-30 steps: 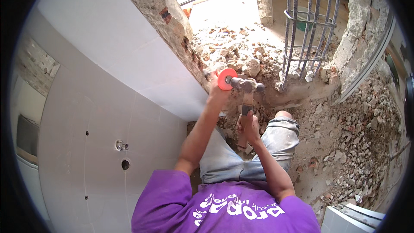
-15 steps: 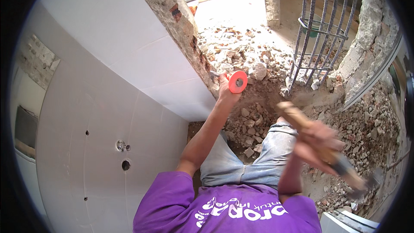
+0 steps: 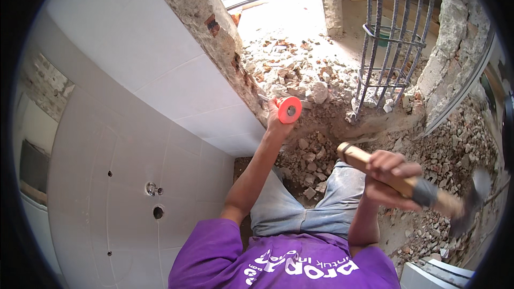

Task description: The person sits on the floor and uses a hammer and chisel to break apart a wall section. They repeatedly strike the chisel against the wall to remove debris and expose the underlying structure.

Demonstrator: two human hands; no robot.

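Observation:
My left hand (image 3: 273, 120) is wrapped round a chisel with a round orange hand guard (image 3: 285, 116); the struck metal end shows in the guard's middle. Its far end points at the broken edge of the wall (image 3: 243, 77), and I cannot tell whether the tip touches. In my right hand (image 3: 392, 174), closed round its wooden handle, is a hammer (image 3: 357, 157) with dark wrapping near the head. The blurred head is out at the right, well apart from the chisel.
Broken brick and concrete rubble (image 3: 308, 158) covers the floor ahead and to the right. A bare rebar cage (image 3: 393, 48) stands at the far right beside a broken concrete column (image 3: 458, 48). On the left is a grey tiled wall (image 3: 128, 150) with pipe holes. A green bucket (image 3: 384, 36) sits behind the rebar.
The hammer's head has swung outward and up to the right, while its handle end has dropped slightly. My left hand keeps the chisel at the wall edge; the whole view has shifted a little.

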